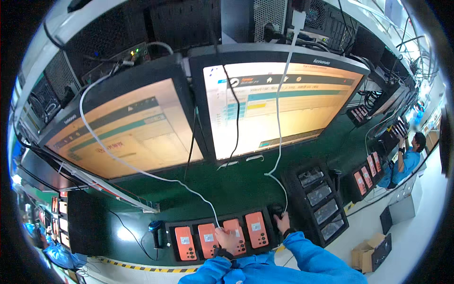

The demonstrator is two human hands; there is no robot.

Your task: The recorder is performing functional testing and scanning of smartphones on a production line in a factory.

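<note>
My left hand [226,240] is closed at the lower end of a white cable [189,188], above the middle of a row of orange-pink phones. Those phones, including one phone [185,243] at the left and another phone [256,229] at the right, lie backs up with white labels in a black tray [171,236]. My left hand partly covers two of them. To the right of the tray, my right hand [283,222] is closed at the end of a second white cable [279,118]. Its fingers are beside a dark rounded object [275,209], probably a mouse.
Two lit monitors [279,102] [127,128] stand behind the tray. A barcode scanner [155,234] lies left of it; a black tray [302,215] of dark phones lies right. Farther right are more orange phones [363,177], a co-worker [410,158] and an opened cardboard box [366,251].
</note>
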